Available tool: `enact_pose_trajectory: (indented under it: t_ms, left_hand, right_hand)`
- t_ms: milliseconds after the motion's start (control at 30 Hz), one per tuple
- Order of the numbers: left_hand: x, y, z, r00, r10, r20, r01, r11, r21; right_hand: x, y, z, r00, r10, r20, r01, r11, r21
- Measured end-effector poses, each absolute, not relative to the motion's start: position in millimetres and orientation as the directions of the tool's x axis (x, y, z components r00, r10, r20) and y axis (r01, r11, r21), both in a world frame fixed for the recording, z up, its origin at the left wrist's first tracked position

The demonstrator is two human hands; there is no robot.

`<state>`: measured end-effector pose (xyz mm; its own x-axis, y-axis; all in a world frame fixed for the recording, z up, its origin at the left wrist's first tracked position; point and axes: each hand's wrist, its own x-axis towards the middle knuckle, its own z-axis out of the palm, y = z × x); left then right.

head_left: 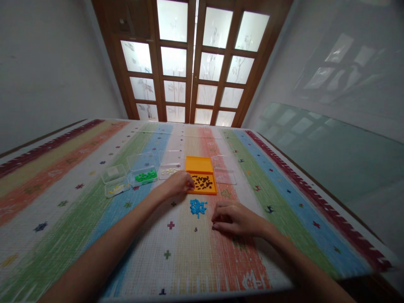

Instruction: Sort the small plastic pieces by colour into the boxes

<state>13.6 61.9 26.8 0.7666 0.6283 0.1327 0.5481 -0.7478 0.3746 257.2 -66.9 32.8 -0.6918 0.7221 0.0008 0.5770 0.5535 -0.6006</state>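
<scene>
My left hand (179, 184) is at the left edge of an open orange box (216, 188), its fingers curled and partly hidden. Inside the box lie several small dark brown pieces (203, 182). My right hand (232, 218) rests over the red stripe of the cloth, thumb and fingers pinched by a small dark piece (213, 226) at their tips. Between the hands, nearer me than the box, is a pile of small blue pieces (198, 207). One small dark piece (195, 229) sits alone on the cloth, left of my right hand.
Left of the orange box stand open clear boxes: one with white pieces (169, 171), one with green pieces (145, 176), one with yellow and white pieces (119, 189). Another clear box (225, 176) is on the right. A striped cloth (151, 235) covers the table.
</scene>
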Motion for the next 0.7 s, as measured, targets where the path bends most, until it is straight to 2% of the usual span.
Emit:
enact_pose_trajectory:
  t_ms: [267, 600, 700]
  left_hand:
    - [19, 68, 19, 0.736, 0.654, 0.178, 0.586, -0.746, 0.317]
    - [17, 62, 29, 0.761, 0.621, 0.188, 0.558, -0.775, 0.297]
    - [15, 62, 32, 0.747, 0.632, 0.206, 0.566, -0.767, 0.303]
  right_hand:
    - [260, -68, 35, -0.66, 0.75, -0.051, 0.617, 0.502, -0.606]
    - [266, -35, 46, -0.481, 0.852, 0.205, 0.627, 0.498, -0.6]
    - [263, -19, 45, -0.438, 0.868, 0.234, 0.646, 0.485, -0.589]
